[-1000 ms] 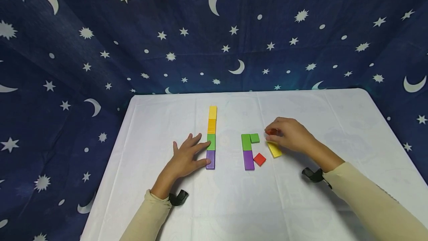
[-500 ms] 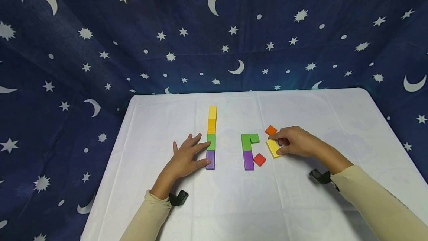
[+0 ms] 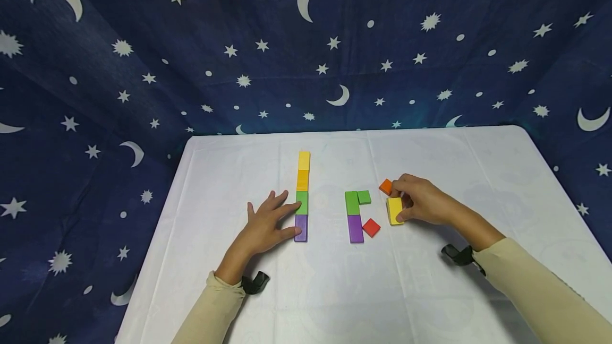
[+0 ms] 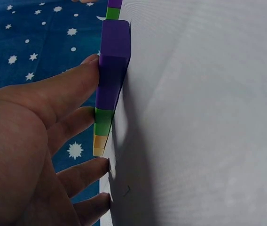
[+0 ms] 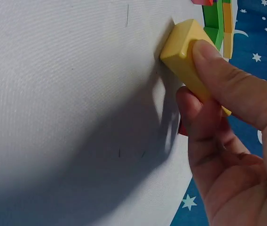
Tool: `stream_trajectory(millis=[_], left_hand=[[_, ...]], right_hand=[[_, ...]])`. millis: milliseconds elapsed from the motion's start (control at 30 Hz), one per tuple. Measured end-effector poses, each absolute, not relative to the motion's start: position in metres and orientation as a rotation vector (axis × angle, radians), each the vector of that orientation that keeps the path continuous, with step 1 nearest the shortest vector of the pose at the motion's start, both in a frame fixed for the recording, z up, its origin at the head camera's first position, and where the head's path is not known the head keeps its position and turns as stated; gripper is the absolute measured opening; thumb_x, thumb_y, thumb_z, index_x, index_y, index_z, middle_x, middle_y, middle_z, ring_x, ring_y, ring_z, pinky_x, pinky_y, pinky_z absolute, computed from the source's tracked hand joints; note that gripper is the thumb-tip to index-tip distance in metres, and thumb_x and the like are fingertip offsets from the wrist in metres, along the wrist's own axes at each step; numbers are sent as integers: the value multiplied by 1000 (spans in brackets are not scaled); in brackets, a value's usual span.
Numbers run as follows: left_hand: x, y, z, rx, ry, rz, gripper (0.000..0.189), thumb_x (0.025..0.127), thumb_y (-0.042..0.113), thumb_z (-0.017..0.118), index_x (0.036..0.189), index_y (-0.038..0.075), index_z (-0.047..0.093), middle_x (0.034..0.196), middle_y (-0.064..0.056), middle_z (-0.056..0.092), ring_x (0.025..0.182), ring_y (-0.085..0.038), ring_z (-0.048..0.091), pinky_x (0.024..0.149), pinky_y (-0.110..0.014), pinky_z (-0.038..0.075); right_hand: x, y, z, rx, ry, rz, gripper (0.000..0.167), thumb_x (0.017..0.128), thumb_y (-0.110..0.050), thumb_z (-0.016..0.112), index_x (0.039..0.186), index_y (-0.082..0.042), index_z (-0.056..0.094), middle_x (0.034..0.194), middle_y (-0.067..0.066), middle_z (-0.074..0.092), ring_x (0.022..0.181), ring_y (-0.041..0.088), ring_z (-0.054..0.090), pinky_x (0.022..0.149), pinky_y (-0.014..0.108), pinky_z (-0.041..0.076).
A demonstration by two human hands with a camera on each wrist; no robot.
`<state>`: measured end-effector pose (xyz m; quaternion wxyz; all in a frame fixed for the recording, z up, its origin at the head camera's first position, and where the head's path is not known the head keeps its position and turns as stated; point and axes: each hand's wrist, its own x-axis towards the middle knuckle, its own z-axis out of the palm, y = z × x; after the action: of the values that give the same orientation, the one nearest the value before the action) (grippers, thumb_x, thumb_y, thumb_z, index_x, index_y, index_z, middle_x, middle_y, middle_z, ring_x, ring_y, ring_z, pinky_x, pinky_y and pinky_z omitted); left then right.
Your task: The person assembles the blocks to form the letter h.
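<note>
My right hand [image 3: 421,200] pinches a yellow rectangular block [image 3: 394,211] between thumb and fingers; in the right wrist view that yellow block [image 5: 187,56] is tilted, close over the white cloth. Just beyond the fingers lies an orange block [image 3: 385,187], partly covered by them. My left hand [image 3: 268,224] is spread, its thumb against a purple block [image 3: 301,227] and its index finger on a green block [image 3: 302,200]. These two form a straight row with two yellow blocks [image 3: 303,169] farther away. In the left wrist view the purple block [image 4: 113,66] stands beside the thumb.
Between the hands, a second green block [image 3: 351,203] and second purple block [image 3: 355,229] lie end to end. A small green square [image 3: 364,197] sits at their upper right, a turned red square [image 3: 371,228] lower down. A white cloth [image 3: 334,296] covers the table; a starry curtain [image 3: 268,15] hangs behind.
My right hand has let go of the orange block, leaving it on the cloth, and moved down to take the yellow block, which has turned more upright. The left hand has stayed in place.
</note>
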<state>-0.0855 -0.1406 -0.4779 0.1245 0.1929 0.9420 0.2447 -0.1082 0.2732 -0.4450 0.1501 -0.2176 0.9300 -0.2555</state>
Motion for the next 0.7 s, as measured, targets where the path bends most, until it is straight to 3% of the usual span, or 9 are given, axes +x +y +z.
stream_trajectory(millis=[167, 267, 367, 500, 700], left_hand=[[-85, -141, -478, 568, 2753, 748, 64, 87, 50, 77, 145, 31, 59, 164, -8, 38, 156, -39, 24, 110, -85, 1], [-85, -141, -478, 572, 2752, 747, 64, 87, 50, 77, 146, 31, 58, 165, -8, 38, 156, -39, 24, 110, -85, 1], [-85, -142, -478, 572, 2748, 741, 65, 87, 50, 77, 146, 31, 58, 165, -8, 37, 157, -38, 23, 110, -85, 0], [-85, -142, -477, 580, 2752, 750, 64, 88, 50, 77, 146, 30, 58, 164, -9, 38, 156, -39, 23, 109, -85, 1], [-84, -141, -478, 597, 2767, 764, 63, 87, 49, 77, 144, 29, 60, 163, -11, 40, 155, -41, 26, 108, -86, 3]], right_hand=[[-107, 273, -444, -558, 2642, -859, 37, 79, -17, 89, 103, -16, 61, 82, -4, 61, 73, 12, 56, 66, 24, 49], [-108, 271, -443, -479, 2615, -987, 44, 83, -19, 86, 120, -17, 63, 94, 0, 64, 79, 15, 58, 70, 24, 50], [-111, 265, -441, -394, 2568, -1120, 46, 87, -20, 83, 129, -18, 66, 114, 5, 67, 84, 19, 62, 74, 25, 53], [-118, 256, -437, -249, 2509, -1223, 32, 87, -23, 82, 117, -16, 72, 126, 8, 65, 84, 20, 67, 73, 26, 55], [-130, 242, -433, -92, 2422, -1307, 36, 86, -22, 83, 118, -15, 68, 132, 10, 61, 98, 21, 64, 80, 24, 56]])
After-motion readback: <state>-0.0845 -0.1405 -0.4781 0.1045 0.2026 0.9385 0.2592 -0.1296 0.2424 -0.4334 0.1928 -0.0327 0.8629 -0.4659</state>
